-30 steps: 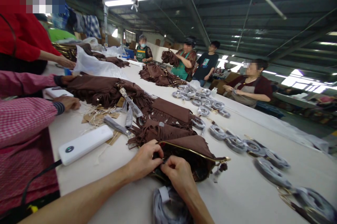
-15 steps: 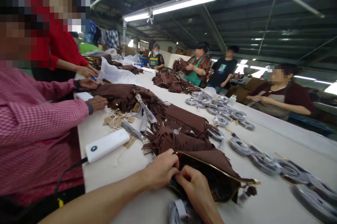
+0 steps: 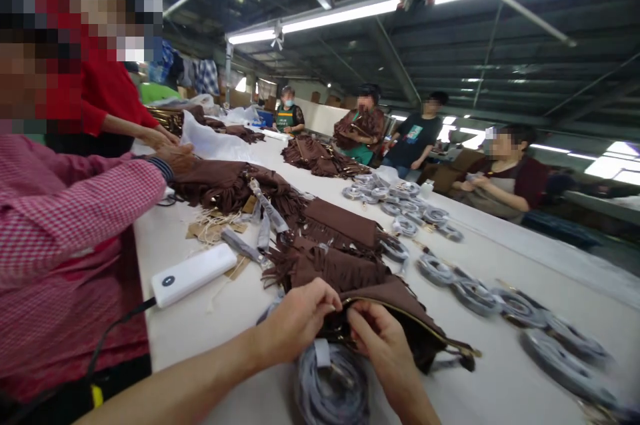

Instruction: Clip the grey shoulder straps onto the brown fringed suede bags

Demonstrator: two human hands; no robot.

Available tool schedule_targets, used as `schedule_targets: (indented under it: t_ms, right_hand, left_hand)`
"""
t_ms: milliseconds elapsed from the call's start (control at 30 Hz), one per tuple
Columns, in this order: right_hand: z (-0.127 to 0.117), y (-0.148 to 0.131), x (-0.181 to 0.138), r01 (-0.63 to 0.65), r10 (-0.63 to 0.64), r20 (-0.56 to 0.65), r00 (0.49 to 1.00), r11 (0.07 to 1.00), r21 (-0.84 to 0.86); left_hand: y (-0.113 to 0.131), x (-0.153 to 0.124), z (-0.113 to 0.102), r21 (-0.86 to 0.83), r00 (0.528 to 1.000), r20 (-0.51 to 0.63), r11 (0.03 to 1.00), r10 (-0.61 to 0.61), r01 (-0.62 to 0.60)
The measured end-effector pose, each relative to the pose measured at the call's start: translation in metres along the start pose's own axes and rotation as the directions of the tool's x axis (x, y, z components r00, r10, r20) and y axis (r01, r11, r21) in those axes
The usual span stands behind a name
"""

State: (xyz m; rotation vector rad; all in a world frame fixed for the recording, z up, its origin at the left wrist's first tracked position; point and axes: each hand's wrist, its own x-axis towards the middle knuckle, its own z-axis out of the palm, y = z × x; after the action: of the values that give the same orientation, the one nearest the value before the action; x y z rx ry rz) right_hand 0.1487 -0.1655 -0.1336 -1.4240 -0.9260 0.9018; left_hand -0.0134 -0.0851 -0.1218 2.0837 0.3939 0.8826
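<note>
A brown fringed bag (image 3: pixel 400 315) with a gold-coloured top edge lies on the white table (image 3: pixel 500 378) in front of me. My left hand (image 3: pixel 295 322) is closed in a pinch at the bag's opening. My right hand (image 3: pixel 383 338) is closed too, gripping the same edge just to the right. A grey bundle of coiled straps (image 3: pixel 330 388) lies directly under my hands, near the table's front edge. What my fingertips pinch inside the opening is hidden.
More brown fringed bags (image 3: pixel 340 238) lie in a row beyond mine. A white power bank (image 3: pixel 193 274) with a black cable lies at left, beside a person in a pink checked sleeve (image 3: pixel 75 212). Grey strap coils (image 3: pixel 480 295) run along the right. Several people stand around the table.
The bag's opening has been drawn narrower between my hands, and both hands sit slightly lower. The view has shifted, so the grey strap bundle shows more under my hands.
</note>
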Motion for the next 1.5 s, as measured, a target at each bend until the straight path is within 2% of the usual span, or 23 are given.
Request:
schedule_targets:
  t_ms: [67,100,167,333,467,567,667,767,833,900,967,1067,1167,1233,1367,1500]
  right_hand:
    - [0.003,-0.004,-0.002,-0.069,0.053,0.081,0.995,0.976,0.206]
    - [0.004,-0.006,-0.003,-0.097,0.064,0.121,0.991,0.951,0.293]
    - [0.006,-0.008,-0.004,-0.132,0.065,0.175,0.982,0.904,0.407]
    - [0.010,-0.013,-0.007,-0.091,-0.020,0.192,0.981,0.830,0.550]
    - [0.013,-0.016,-0.009,-0.039,-0.054,0.152,0.987,0.833,0.552]
    - [0.012,-0.016,-0.008,-0.015,-0.081,0.143,0.986,0.823,0.567]
    - [0.002,-0.017,-0.004,0.054,-0.092,0.046,0.995,0.852,0.521]
    - [-0.011,-0.018,-0.001,0.083,-0.067,-0.061,0.996,0.944,0.320]
    - [-0.017,-0.020,-0.001,0.063,-0.061,-0.018,0.998,0.990,0.123]
    - [-0.017,-0.021,-0.003,0.078,-0.074,0.082,0.994,0.996,-0.044]
    - [-0.012,-0.020,-0.005,0.140,-0.120,0.162,0.979,0.983,-0.119]
    - [0.000,-0.017,-0.007,0.238,-0.212,0.196,0.958,0.963,-0.124]
    - [0.006,-0.013,-0.007,0.298,-0.277,0.174,0.945,0.948,-0.111]
    - [0.006,-0.010,-0.005,0.265,-0.249,0.169,0.954,0.961,-0.076]
    - [-0.002,-0.004,0.000,0.100,-0.103,0.143,0.984,0.995,0.026]
    - [-0.008,0.000,0.004,0.079,-0.087,0.152,0.985,0.995,0.057]
  left_hand:
    - [0.000,0.003,0.003,-0.261,0.982,0.068,0.947,-0.176,0.187]
    - [-0.001,0.004,0.005,-0.339,0.967,0.103,0.906,-0.234,0.255]
    - [-0.002,0.006,0.008,-0.391,0.947,0.146,0.863,-0.285,0.320]
    - [-0.002,0.006,0.009,-0.375,0.922,0.233,0.847,-0.308,0.377]
    - [0.001,0.003,0.011,-0.386,0.905,0.333,0.838,-0.264,0.386]
    - [-0.001,0.003,0.016,-0.463,0.914,0.325,0.802,-0.242,0.377]
    - [-0.006,0.003,0.019,-0.533,0.919,0.269,0.751,-0.288,0.391]
    - [-0.009,0.003,0.020,-0.563,0.913,0.243,0.719,-0.327,0.408]
    - [-0.009,0.003,0.020,-0.567,0.908,0.239,0.709,-0.345,0.419]
    - [-0.009,0.003,0.020,-0.562,0.906,0.233,0.712,-0.352,0.421]
    - [-0.009,0.003,0.020,-0.551,0.913,0.221,0.729,-0.343,0.407]
    - [-0.008,0.003,0.021,-0.537,0.928,0.208,0.757,-0.309,0.372]
    - [-0.007,0.003,0.021,-0.534,0.932,0.209,0.764,-0.295,0.361]
    - [-0.006,0.003,0.020,-0.524,0.938,0.175,0.779,-0.298,0.345]
    - [-0.007,0.005,0.016,-0.504,0.939,0.057,0.802,-0.339,0.320]
    - [-0.014,0.008,0.014,-0.515,0.922,0.042,0.782,-0.386,0.351]
